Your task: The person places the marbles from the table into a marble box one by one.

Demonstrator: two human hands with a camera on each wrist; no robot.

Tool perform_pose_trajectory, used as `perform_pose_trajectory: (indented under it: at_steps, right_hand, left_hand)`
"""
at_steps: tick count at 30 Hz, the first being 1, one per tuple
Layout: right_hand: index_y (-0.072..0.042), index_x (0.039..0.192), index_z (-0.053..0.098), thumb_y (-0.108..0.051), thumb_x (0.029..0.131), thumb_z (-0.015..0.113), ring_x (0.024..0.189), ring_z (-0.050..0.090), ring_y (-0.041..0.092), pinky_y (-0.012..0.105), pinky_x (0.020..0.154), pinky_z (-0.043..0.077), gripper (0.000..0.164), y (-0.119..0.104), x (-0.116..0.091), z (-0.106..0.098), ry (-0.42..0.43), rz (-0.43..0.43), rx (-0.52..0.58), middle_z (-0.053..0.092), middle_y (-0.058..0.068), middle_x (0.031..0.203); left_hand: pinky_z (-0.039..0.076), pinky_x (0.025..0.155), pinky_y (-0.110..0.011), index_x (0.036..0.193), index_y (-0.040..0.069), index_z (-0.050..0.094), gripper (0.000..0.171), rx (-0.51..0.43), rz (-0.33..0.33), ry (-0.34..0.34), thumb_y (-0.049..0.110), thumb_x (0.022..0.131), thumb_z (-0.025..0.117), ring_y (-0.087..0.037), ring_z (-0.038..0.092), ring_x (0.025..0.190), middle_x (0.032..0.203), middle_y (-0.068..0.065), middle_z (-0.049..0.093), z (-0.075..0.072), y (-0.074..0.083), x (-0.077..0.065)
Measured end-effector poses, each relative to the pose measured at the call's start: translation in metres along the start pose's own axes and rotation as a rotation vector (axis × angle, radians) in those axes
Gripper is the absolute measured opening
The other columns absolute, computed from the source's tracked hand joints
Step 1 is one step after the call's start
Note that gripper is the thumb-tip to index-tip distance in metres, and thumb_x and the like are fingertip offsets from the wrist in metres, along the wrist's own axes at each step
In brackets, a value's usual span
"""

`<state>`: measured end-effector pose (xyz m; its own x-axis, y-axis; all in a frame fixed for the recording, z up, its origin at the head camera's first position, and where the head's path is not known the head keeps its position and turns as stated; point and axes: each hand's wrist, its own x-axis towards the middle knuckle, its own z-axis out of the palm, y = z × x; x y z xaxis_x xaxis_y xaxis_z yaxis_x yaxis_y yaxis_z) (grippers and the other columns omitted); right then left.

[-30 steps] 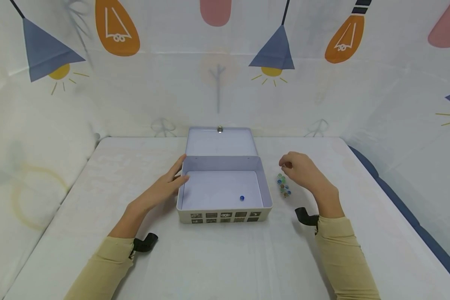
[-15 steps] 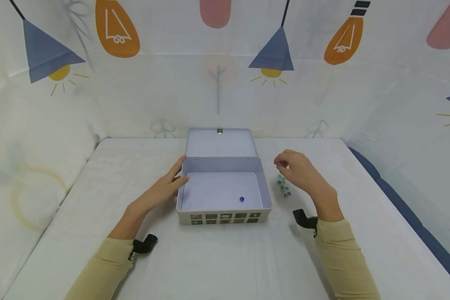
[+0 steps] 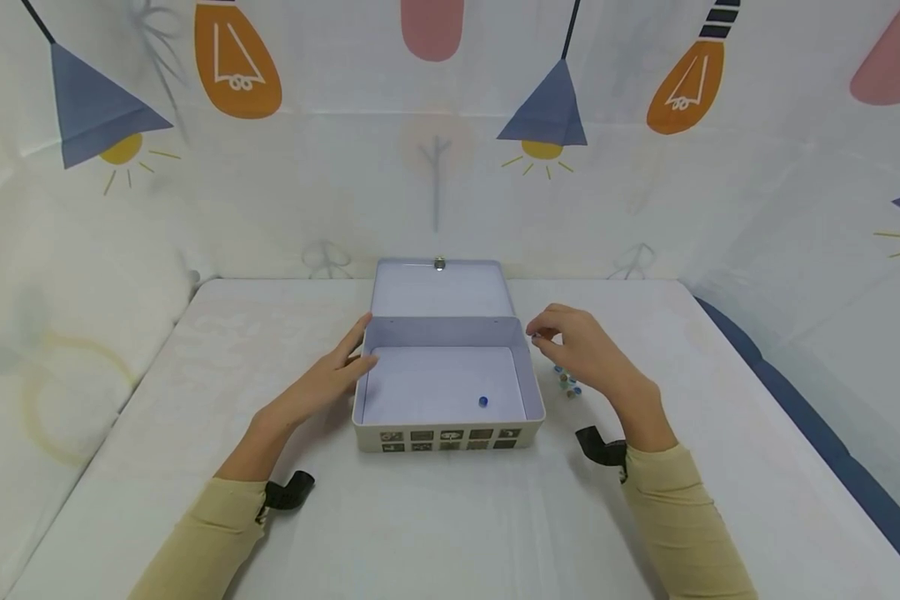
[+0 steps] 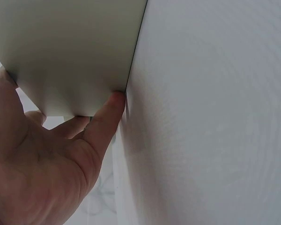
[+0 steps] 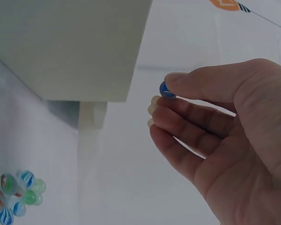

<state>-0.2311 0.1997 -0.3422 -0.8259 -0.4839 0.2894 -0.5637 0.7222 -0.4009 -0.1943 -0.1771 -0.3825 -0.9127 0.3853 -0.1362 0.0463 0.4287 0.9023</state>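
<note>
Here's my right hand (image 3: 581,346) pinching a blue marble (image 5: 165,89) just off the right wall of the open box (image 3: 427,387), left hand (image 3: 333,371) gripping its left side; second marble (image 3: 483,402) inside, more marbles (image 5: 29,197) on the table (image 3: 450,533)!

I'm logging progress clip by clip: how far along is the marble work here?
Done: the box has its lid open, and one blue marble lies inside. In hand: the right hand pinches another blue one near the box's right side; the left hand touches its left. Apparently left: the clustered marbles on the table, so probably early.
</note>
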Motion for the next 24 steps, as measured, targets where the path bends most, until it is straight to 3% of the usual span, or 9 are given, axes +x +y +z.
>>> perform_pose_trajectory:
  at_steps: [12, 24]
  right_hand:
    - [-0.013, 0.098, 0.068, -0.003, 0.085, 0.062, 0.085, 0.060, 0.011, 0.030, 0.076, 0.051, 0.017, -0.014, 0.001, 0.012, -0.046, -0.013, 0.044, 0.065, 0.001, 0.096]
    - [-0.011, 0.094, 0.068, -0.002, 0.083, 0.063, 0.082, 0.060, 0.009, 0.028, 0.072, 0.052, 0.015, -0.025, 0.006, 0.023, -0.070, -0.072, -0.013, 0.062, -0.003, 0.088]
  left_hand:
    - [0.036, 0.105, -0.054, 0.148, 0.037, -0.004, 0.073, -0.004, -0.001, 0.003, 0.049, 0.094, 0.043, -0.039, 0.011, 0.143, 0.157, 0.006, -0.006, 0.002, -0.001, -0.002]
    - [0.036, 0.104, -0.054, 0.148, 0.037, -0.004, 0.071, 0.004, 0.001, 0.007, 0.046, 0.096, 0.042, -0.038, 0.012, 0.143, 0.157, 0.005, -0.005, 0.002, 0.000, 0.000]
